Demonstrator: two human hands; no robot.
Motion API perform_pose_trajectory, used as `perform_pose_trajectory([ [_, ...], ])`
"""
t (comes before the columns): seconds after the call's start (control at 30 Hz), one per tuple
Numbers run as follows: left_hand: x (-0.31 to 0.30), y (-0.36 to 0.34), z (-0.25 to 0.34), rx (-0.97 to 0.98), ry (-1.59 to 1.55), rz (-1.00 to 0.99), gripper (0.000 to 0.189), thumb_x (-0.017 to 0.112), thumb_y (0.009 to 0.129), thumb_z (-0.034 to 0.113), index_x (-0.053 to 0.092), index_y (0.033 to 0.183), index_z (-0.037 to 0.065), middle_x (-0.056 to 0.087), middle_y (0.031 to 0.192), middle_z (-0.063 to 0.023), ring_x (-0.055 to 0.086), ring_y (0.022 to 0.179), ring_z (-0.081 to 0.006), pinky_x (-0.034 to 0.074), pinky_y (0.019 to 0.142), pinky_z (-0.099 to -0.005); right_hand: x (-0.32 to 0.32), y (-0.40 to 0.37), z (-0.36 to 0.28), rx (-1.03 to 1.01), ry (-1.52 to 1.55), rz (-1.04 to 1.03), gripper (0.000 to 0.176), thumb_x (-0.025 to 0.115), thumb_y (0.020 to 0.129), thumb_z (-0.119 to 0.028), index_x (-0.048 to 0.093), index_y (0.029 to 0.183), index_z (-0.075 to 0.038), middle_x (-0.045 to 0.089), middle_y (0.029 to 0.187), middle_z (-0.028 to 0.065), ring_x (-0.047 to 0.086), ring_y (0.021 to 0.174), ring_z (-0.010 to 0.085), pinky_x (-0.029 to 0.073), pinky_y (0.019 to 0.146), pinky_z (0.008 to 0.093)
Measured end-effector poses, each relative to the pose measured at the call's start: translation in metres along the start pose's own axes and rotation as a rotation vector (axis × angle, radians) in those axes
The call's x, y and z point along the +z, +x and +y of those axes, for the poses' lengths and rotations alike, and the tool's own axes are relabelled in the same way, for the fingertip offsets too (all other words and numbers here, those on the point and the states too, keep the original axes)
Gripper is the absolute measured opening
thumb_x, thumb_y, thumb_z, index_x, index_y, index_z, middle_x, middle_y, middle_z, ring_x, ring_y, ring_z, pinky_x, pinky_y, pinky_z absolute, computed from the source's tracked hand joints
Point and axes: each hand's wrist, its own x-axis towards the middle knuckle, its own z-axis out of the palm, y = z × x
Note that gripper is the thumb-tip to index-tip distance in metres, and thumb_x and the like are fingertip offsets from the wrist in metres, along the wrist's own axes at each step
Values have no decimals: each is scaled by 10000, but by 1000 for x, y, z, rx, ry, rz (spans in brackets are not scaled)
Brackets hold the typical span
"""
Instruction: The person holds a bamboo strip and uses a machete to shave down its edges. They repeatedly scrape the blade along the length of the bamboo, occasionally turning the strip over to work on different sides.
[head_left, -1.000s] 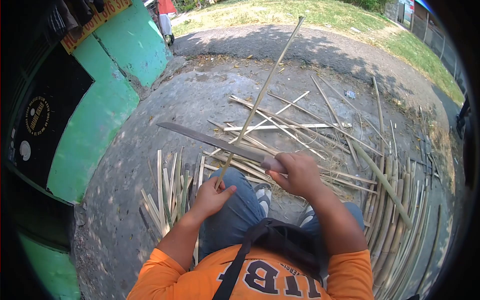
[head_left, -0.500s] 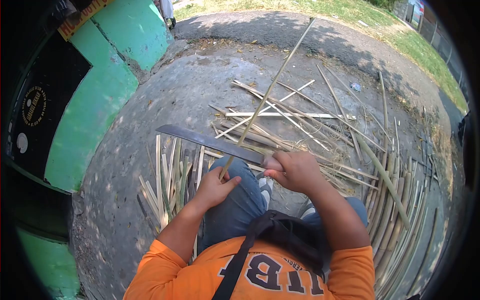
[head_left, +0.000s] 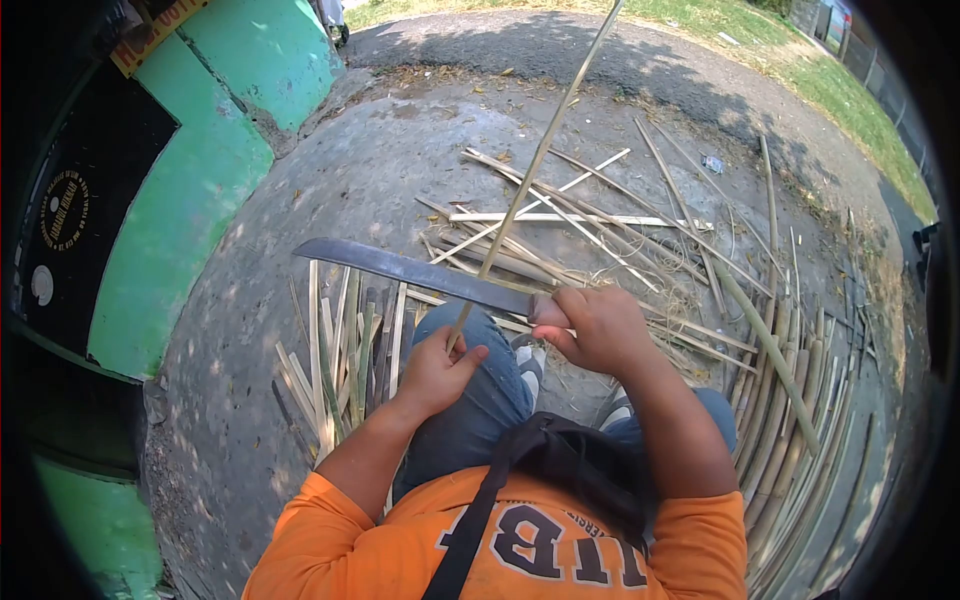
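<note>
My left hand [head_left: 440, 372] is closed round the lower end of a long thin bamboo strip [head_left: 540, 150], just above my left knee. The strip slants up and away to the right, and its far tip runs out at the top of the view. In my right hand [head_left: 598, 325] is the handle of a machete [head_left: 400, 268]. Its long dark blade points left and crosses in front of the strip a short way above my left hand. The blade seems to touch the strip.
Bamboo strips [head_left: 580, 218] lie crisscrossed on the concrete ahead. A bundle of split pieces [head_left: 345, 350] lies by my left leg, and bamboo poles [head_left: 790, 400] lie side by side at the right. A green wall [head_left: 180, 230] stands at the left.
The machete and my right hand have shifted slightly; the blade's tip is farther left and a little higher. The strip's far end has risen past the top edge.
</note>
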Motion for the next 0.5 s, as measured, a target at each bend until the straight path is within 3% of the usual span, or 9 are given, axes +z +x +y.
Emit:
perform_pose_trajectory([
  [0.17, 0, 1, -3, -16, -49, -28, 408, 842, 891, 366, 583, 862, 52, 558, 661, -31, 493, 599, -135, 437, 580, -339, -2, 0, 2, 80, -53, 16, 543, 616, 950, -619, 591, 873, -82, 680, 717, 129, 690, 655, 365, 525, 588, 473],
  [0.3, 0, 3, 0, -65, -54, -13, 407, 857, 872, 356, 592, 873, 47, 553, 662, -19, 489, 600, -126, 435, 578, -335, 5, 0, -1, -11, -15, 12, 545, 607, 954, -623, 595, 868, -85, 677, 707, 127, 685, 643, 366, 524, 585, 468],
  [0.4, -1, 3, 1, -62, -31, -47, 385, 878, 866, 305, 563, 870, 84, 461, 650, 59, 399, 593, -67, 354, 545, -281, 9, 0, -2, -53, 5, -14, 551, 596, 957, -628, 596, 862, -85, 684, 721, 122, 687, 653, 365, 525, 588, 466],
  [0.5, -1, 2, -2, -19, -7, -32, 402, 893, 844, 307, 558, 865, 86, 458, 649, 54, 396, 592, -68, 347, 540, -284, 5, 1, -1, -40, 6, -15, 554, 594, 956, -629, 596, 857, -83, 685, 728, 120, 691, 669, 368, 525, 596, 471],
])
